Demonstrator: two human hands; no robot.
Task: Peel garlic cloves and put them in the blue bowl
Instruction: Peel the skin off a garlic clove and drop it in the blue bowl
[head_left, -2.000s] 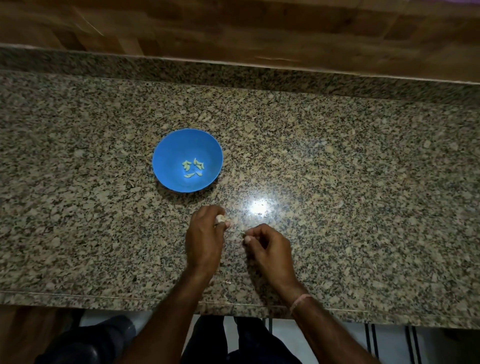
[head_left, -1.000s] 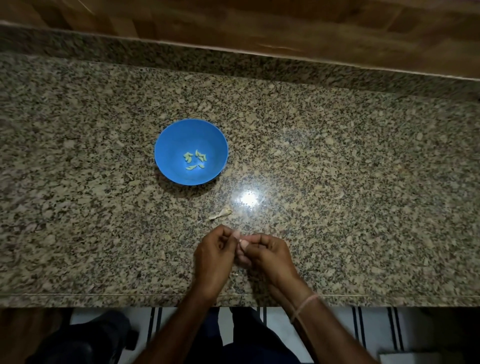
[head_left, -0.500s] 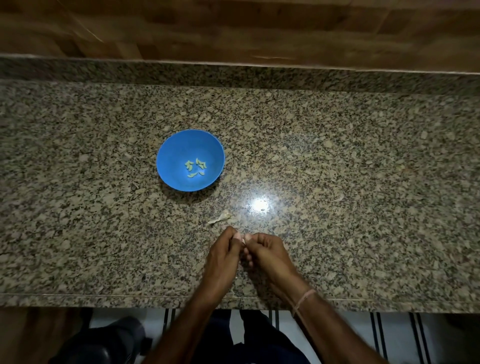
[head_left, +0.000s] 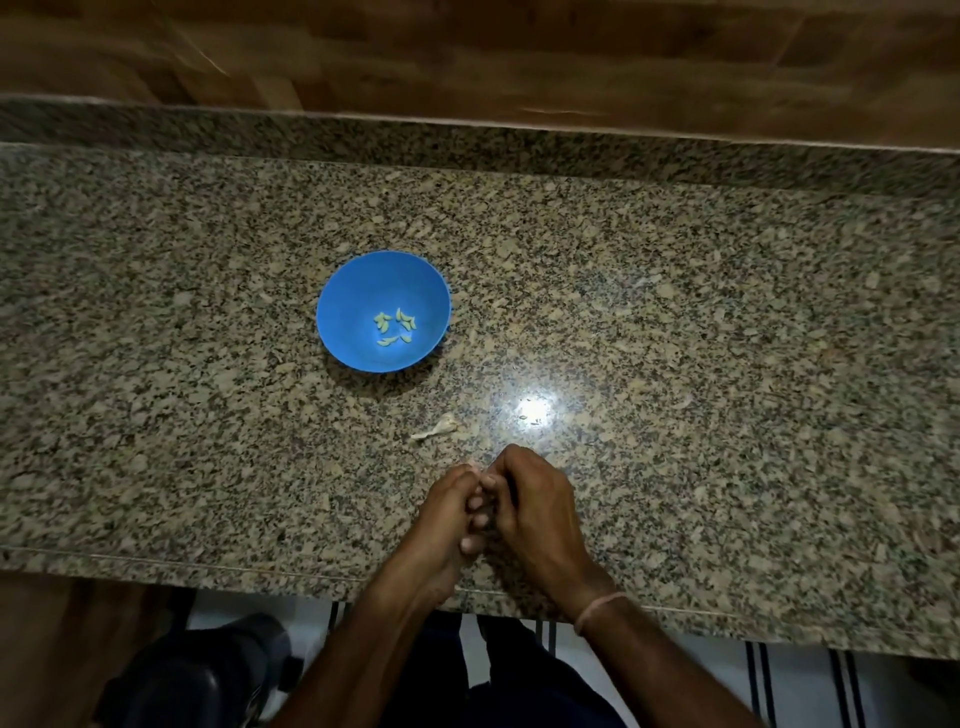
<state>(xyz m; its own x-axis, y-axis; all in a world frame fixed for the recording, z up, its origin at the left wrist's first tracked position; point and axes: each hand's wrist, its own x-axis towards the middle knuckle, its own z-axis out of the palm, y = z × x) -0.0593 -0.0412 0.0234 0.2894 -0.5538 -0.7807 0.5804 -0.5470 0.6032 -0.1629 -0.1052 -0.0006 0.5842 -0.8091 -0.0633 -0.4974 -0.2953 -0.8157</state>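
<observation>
Closer together now near the desk's (head_left: 675, 312) front edge, left hand (head_left: 449, 506) and right hand (head_left: 535, 509) curl fingers (head_left: 475, 503) pinching a mostly hidden garlic clove (head_left: 473, 466); likely light, firm, slippery-skinned; best nipped at its tip.

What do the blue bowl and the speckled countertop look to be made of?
The round blue bowl looks like plastic: uniform matte colour, thin rim, no sharp glints. The speckled countertop looks like polished granite: grey, tan and black grains, with a bright mirror-like light reflection.
</observation>
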